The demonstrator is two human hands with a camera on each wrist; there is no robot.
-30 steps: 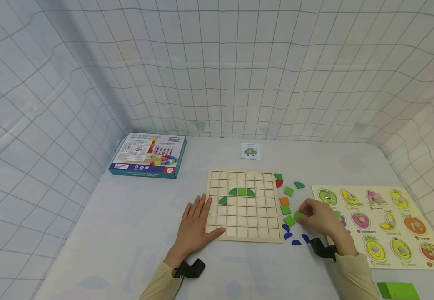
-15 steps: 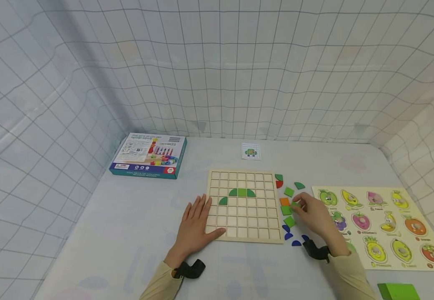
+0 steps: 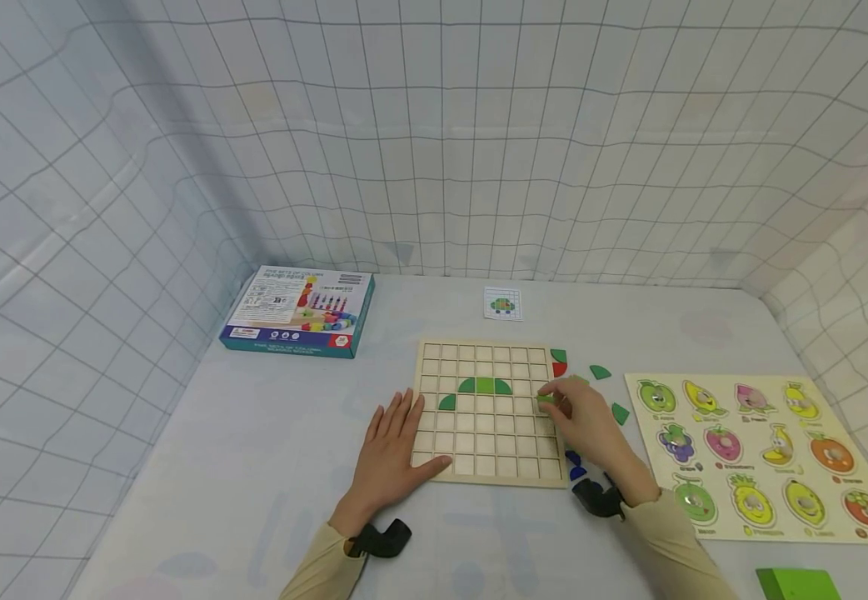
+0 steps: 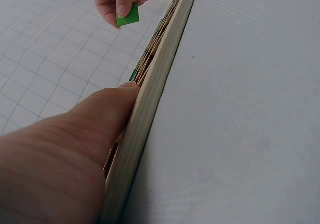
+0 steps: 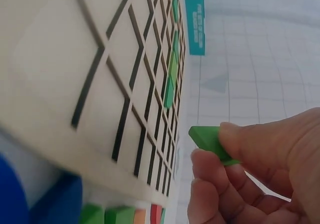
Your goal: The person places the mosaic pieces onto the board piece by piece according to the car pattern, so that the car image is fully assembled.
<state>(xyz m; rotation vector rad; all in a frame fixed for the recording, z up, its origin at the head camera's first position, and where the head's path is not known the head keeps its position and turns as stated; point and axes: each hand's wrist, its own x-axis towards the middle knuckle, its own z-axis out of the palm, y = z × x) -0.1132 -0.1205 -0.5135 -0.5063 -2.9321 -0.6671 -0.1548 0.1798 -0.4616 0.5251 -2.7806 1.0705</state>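
A square wooden grid board [image 3: 483,442] lies in the middle of the table in the head view. My left hand [image 3: 389,454] rests spread over its left edge, thumb on the front rim. My right hand [image 3: 587,427] pinches a green square tile [image 5: 206,140] between thumb and fingers, above the board's right side. From the left wrist view, the tile hangs above the board's surface. Set in the grid are a light green square [image 3: 485,385] and several dark green quarter-circles [image 3: 447,402]. Some loose tiles right of the board are hidden by my right hand.
Loose beside the board are a red quarter-circle [image 3: 559,368], dark green quarter-circles [image 3: 600,372] and blue half-circles [image 3: 576,472]. A picture card [image 3: 503,305] lies behind it. A boxed set [image 3: 299,310] sits back left; right are a fruit puzzle [image 3: 767,479] and a green block [image 3: 797,583].
My right hand has carried the green square tile from the loose pieces, away from me and leftward, to over the board's right side. The left hand has stayed put.
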